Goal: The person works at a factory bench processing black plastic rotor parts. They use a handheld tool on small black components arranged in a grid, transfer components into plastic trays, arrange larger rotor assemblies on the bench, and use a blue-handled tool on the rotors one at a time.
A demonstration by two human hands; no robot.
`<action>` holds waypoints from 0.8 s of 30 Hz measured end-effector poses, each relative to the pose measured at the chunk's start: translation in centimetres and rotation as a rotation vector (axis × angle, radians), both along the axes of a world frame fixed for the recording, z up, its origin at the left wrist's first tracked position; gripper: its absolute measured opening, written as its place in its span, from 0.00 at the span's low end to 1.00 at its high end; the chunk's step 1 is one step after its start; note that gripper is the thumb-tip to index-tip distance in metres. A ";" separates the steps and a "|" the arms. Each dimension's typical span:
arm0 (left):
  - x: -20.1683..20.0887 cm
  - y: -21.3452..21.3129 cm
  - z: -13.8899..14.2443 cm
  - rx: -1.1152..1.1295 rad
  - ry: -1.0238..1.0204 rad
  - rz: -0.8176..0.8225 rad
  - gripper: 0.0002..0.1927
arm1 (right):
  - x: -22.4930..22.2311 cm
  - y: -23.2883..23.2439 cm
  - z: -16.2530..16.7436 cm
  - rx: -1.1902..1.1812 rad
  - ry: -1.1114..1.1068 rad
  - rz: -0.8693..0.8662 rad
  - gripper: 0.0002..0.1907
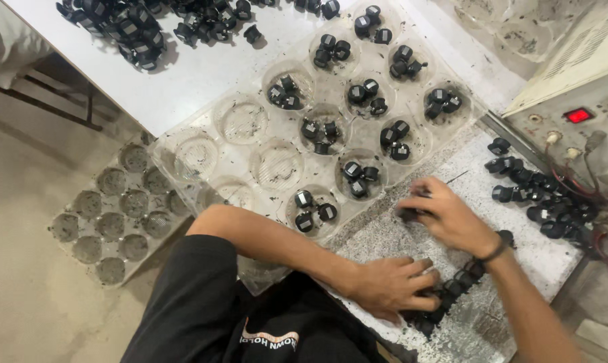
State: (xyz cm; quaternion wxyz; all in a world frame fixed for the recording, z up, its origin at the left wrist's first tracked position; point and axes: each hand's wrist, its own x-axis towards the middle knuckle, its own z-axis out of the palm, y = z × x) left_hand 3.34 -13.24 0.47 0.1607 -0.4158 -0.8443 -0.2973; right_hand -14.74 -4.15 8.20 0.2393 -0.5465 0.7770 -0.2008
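Observation:
My left hand (388, 286) lies palm down on the speckled grey work surface (384, 235), its fingers resting on a row of small black parts (452, 292) at the near edge. My right hand (448, 215) hovers just above and beyond it, blurred, with its fingers closed on a small black part (408, 214). Right beside that hand is a clear plastic tray (250, 128) with round cups. Several cups hold two or three black parts each (315, 208); the cups at the tray's left are empty.
A pile of black parts (136, 30) lies on the white table at top left. More black parts (539, 195) line up beside a beige device (573, 101) with a red display and wires at right. An empty cup tray (112, 215) lies on the floor at left.

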 end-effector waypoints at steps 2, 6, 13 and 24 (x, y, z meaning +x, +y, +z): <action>-0.5 2.5 -1.6 -0.136 -0.007 -0.020 0.44 | 1.9 -5.6 0.0 -0.192 0.032 0.135 0.23; -1.9 4.3 -3.6 -0.004 0.156 -0.060 0.41 | 6.8 -15.5 -0.9 -0.338 0.168 0.360 0.27; -2.6 -4.3 0.5 -0.285 -0.242 -0.020 0.45 | -2.6 -4.8 2.3 -0.047 0.143 0.077 0.28; 0.2 -33.5 0.5 -0.186 -0.280 1.061 0.25 | -4.3 18.3 -4.3 0.467 0.114 -0.340 0.24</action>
